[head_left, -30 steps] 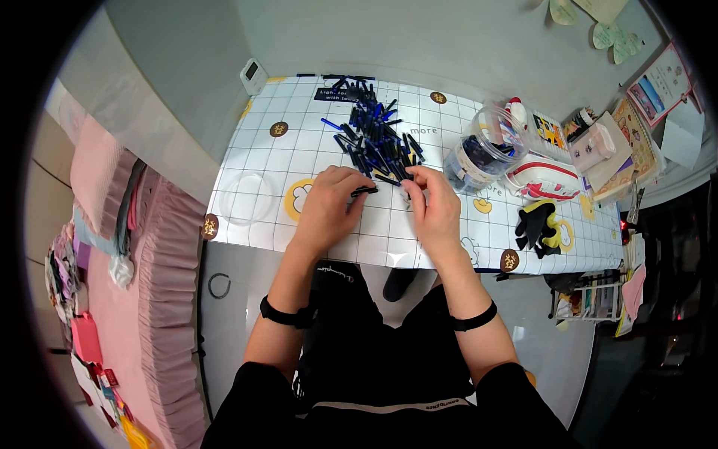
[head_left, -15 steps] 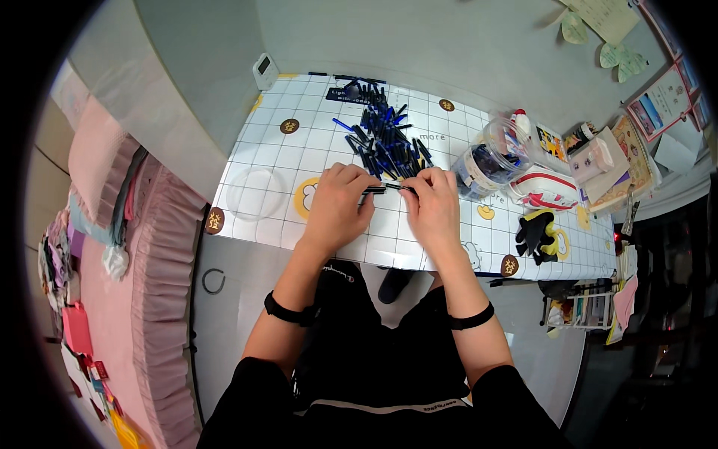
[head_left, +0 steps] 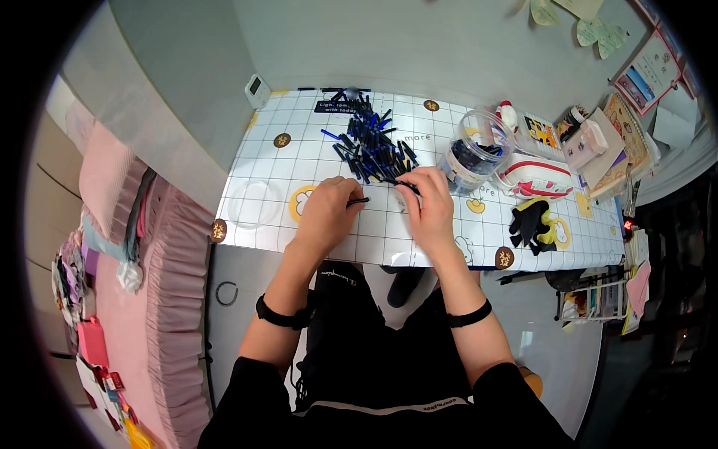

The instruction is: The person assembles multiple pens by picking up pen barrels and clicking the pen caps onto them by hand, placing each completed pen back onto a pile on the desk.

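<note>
My left hand [head_left: 327, 211] is closed around a short dark stick [head_left: 360, 200], shaped like a pen ink cartridge, whose end pokes out past the fingertips. Just to the right, my right hand [head_left: 428, 208] pinches another dark stick [head_left: 404, 185] at the near edge of the pile. That pile [head_left: 374, 146] holds many black and blue sticks, lying crisscross toward the back of the table. Beyond my right hand stands a clear jar [head_left: 458, 173] without a lid, with more dark sticks inside. A round clear lid [head_left: 253, 203] lies left of my left hand.
The table [head_left: 254, 168] has a white grid cover. On its right are a white and red pouch [head_left: 540, 178], black and yellow gloves [head_left: 532, 226] and books [head_left: 617, 153]. A small white device [head_left: 257, 91] stands at the back left corner. A pink bed [head_left: 120, 299] is at the left.
My hands have moved apart. They were together over a dark stick; now the left keeps a stick while the right has gone to the pile's near edge. The view has shifted slightly.
</note>
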The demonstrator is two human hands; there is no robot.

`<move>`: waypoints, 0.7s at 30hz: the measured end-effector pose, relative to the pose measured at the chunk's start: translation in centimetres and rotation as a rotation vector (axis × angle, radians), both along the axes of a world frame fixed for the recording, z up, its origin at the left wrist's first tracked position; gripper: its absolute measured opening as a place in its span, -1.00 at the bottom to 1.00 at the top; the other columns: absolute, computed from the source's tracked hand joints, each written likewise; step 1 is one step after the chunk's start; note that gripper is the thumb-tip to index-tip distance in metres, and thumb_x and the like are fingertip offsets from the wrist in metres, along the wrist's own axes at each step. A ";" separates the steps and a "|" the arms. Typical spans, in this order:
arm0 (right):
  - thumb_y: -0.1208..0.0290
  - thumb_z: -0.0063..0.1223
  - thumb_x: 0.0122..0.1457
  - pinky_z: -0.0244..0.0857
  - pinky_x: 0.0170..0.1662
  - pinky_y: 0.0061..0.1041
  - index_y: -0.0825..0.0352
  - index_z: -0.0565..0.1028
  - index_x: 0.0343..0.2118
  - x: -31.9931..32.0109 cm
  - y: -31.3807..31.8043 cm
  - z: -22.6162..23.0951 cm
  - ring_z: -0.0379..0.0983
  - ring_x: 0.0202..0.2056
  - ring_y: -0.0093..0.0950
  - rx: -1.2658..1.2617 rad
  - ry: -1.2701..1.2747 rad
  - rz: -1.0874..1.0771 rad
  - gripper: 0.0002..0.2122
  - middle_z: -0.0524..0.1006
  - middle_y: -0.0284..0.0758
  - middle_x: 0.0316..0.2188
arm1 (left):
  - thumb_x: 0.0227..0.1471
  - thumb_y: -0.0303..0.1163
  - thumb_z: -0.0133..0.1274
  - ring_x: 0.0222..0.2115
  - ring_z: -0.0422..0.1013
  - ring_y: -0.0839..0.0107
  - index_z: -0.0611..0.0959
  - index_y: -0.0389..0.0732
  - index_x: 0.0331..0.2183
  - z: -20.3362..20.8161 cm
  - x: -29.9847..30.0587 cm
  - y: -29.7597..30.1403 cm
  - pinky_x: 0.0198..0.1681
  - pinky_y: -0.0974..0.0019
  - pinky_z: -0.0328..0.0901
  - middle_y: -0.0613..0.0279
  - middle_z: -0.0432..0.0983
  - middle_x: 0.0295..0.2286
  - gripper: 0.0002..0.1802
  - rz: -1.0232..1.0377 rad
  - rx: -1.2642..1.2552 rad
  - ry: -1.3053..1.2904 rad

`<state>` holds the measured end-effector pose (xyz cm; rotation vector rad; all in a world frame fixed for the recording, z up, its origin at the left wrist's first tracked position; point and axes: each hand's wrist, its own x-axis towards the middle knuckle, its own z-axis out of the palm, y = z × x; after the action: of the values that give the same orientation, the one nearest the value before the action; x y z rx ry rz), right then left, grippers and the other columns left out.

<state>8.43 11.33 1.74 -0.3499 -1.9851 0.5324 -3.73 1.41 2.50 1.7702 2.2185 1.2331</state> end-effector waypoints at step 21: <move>0.58 -0.03 -0.18 0.15 -0.46 -0.52 0.42 0.32 -0.53 -0.9 -0.8 -0.1 0.25 -0.52 -0.35 -0.223 -0.058 0.143 -0.89 0.33 -0.26 -0.57 | -0.18 -0.56 -0.04 -0.50 0.28 0.62 0.45 -0.37 -0.42 -0.6 1.2 1.4 -0.41 0.60 0.20 0.28 0.38 -0.50 -0.84 -0.082 0.309 -0.705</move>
<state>7.52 10.53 1.65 -0.3656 -2.0212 0.8477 -2.57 2.83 1.94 1.1887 1.6029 1.8821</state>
